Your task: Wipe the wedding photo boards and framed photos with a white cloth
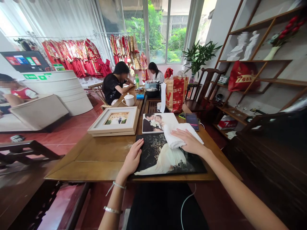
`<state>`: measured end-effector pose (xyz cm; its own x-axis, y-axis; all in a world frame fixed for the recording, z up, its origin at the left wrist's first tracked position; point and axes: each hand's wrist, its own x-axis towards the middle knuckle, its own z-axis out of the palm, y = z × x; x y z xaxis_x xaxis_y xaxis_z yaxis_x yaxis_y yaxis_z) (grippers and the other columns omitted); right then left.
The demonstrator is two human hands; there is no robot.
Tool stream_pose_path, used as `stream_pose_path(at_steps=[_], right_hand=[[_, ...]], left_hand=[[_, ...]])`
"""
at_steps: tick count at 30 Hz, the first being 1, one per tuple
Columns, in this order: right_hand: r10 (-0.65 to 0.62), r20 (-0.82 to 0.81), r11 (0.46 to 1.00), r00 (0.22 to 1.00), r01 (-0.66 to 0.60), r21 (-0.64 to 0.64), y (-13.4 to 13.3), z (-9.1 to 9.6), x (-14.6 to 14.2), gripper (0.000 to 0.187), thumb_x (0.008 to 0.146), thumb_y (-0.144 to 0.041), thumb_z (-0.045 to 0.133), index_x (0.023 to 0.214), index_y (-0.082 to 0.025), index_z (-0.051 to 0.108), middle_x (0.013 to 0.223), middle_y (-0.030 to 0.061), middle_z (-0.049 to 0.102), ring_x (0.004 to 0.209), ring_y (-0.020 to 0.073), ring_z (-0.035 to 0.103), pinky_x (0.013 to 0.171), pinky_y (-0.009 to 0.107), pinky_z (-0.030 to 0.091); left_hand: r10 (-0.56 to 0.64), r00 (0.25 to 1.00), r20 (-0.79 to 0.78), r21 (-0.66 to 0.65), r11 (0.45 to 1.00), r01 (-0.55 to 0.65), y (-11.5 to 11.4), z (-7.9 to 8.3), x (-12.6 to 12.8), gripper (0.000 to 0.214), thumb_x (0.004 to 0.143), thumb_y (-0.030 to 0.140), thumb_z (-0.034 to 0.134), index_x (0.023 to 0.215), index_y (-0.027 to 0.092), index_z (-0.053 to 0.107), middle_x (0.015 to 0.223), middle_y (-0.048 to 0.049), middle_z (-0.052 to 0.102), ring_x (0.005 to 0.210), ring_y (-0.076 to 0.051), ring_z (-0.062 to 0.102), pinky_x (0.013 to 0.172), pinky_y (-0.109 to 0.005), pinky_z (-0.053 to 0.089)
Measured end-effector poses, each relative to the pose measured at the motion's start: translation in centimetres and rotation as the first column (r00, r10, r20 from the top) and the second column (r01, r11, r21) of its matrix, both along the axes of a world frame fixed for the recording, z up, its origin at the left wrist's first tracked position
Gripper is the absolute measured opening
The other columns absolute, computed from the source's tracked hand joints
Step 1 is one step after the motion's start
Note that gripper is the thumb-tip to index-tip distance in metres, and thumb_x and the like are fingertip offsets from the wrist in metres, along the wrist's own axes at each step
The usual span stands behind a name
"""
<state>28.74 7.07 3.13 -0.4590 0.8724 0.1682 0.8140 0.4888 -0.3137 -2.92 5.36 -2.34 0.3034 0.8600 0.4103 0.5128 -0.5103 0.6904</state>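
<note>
A large dark photo board (165,159) showing a figure in a white gown lies flat at the near edge of the wooden table (105,156). My left hand (132,159) rests open on its left edge, fingers flat. My right hand (189,141) presses a folded white cloth (177,135) onto the board's upper right part, fingers stretched over the cloth. Just behind the board lies a second, smaller photo print (155,122).
Stacked framed pictures (116,120) sit to the left on the table, with a white teapot (129,99), a phone (192,121) and a red bag (176,93) further back. Two people sit at the far end. Wooden shelves (261,60) stand right; a dark chair (24,153) stands left.
</note>
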Motion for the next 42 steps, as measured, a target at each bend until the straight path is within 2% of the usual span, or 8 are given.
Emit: stream_pose_path(at_steps=[6,12,15,22,26,30,38,42], right_hand=[[0.044,0.031,0.999,0.999,-0.043,-0.024,-7.2,-0.5,0.0,0.089,0.056,-0.002,0.041,0.141,-0.028,0.038,0.148,0.0003,0.036,0.140,0.0222,0.023,0.113,0.054,0.007],[0.086,-0.017,0.988,0.996,-0.087,-0.126,-14.7,-0.2,0.4,0.084,0.066,-0.004,0.046,0.144,-0.031,0.033,0.149,-0.0005,0.034,0.140,0.0243,0.021,0.114,0.054,0.004],[0.070,-0.086,0.984,0.994,-0.083,-0.160,-13.6,0.1,1.3,0.076,0.069,-0.006,0.047,0.141,-0.031,0.039,0.147,0.0005,0.038,0.139,0.0244,0.026,0.114,0.054,0.007],[-0.022,-0.201,0.994,0.979,-0.001,-0.113,-2.5,0.0,2.2,0.077,0.060,-0.004,0.041,0.134,-0.026,0.049,0.141,0.0022,0.047,0.136,0.0241,0.031,0.113,0.055,0.011],[-0.064,-0.171,0.994,0.983,0.048,-0.095,0.8,0.1,1.1,0.077,0.061,-0.004,0.040,0.134,-0.025,0.049,0.141,0.0030,0.047,0.137,0.0258,0.029,0.111,0.059,0.009],[-0.077,-0.142,0.995,0.987,0.067,-0.070,-1.2,-0.4,0.4,0.081,0.057,-0.003,0.040,0.135,-0.024,0.048,0.143,0.0035,0.044,0.138,0.0253,0.028,0.111,0.059,0.007],[0.017,-0.045,0.997,0.999,-0.020,-0.079,-13.5,-0.7,-0.6,0.079,0.068,-0.006,0.045,0.142,-0.033,0.035,0.147,-0.0012,0.037,0.140,0.0236,0.023,0.114,0.055,0.003],[0.017,-0.065,0.993,0.998,-0.024,-0.115,-14.1,-0.7,-0.7,0.075,0.072,-0.008,0.046,0.142,-0.034,0.036,0.147,-0.0014,0.038,0.140,0.0235,0.024,0.114,0.054,0.005]], left_hand=[[0.017,1.000,-0.025,-0.002,1.000,-0.017,0.1,-0.3,0.1,0.042,0.095,0.022,0.032,0.135,0.022,0.046,0.146,-0.0081,0.041,0.137,-0.018,0.033,0.116,-0.044,0.023],[0.009,1.000,-0.029,0.006,1.000,-0.009,0.1,-0.2,0.1,0.041,0.096,0.023,0.033,0.135,0.026,0.046,0.146,-0.0051,0.042,0.137,-0.019,0.034,0.116,-0.045,0.024],[-0.008,0.999,-0.039,0.001,1.000,0.008,0.1,0.0,0.0,0.042,0.095,0.022,0.033,0.135,0.025,0.046,0.146,-0.0055,0.041,0.137,-0.019,0.033,0.116,-0.045,0.023],[-0.022,1.000,-0.020,0.017,1.000,0.022,0.2,0.0,-0.2,0.041,0.096,0.023,0.034,0.135,0.026,0.046,0.145,-0.0056,0.043,0.137,-0.019,0.035,0.115,-0.045,0.025],[-0.008,1.000,-0.018,0.011,1.000,0.008,0.2,-0.1,-0.1,0.041,0.095,0.023,0.034,0.134,0.025,0.047,0.145,-0.0060,0.043,0.137,-0.019,0.035,0.115,-0.045,0.024],[0.016,1.000,-0.012,0.003,1.000,-0.016,0.2,-0.3,0.0,0.041,0.095,0.024,0.034,0.134,0.026,0.047,0.145,-0.0062,0.042,0.136,-0.018,0.035,0.115,-0.045,0.025],[0.019,1.000,-0.006,0.004,1.000,-0.019,0.1,-0.3,0.1,0.041,0.096,0.024,0.033,0.135,0.027,0.047,0.146,-0.0052,0.042,0.137,-0.019,0.035,0.115,-0.045,0.025],[0.001,1.000,-0.007,0.015,1.000,-0.001,0.2,-0.2,0.0,0.041,0.095,0.023,0.033,0.134,0.026,0.047,0.145,-0.0058,0.043,0.137,-0.019,0.035,0.115,-0.045,0.025]])
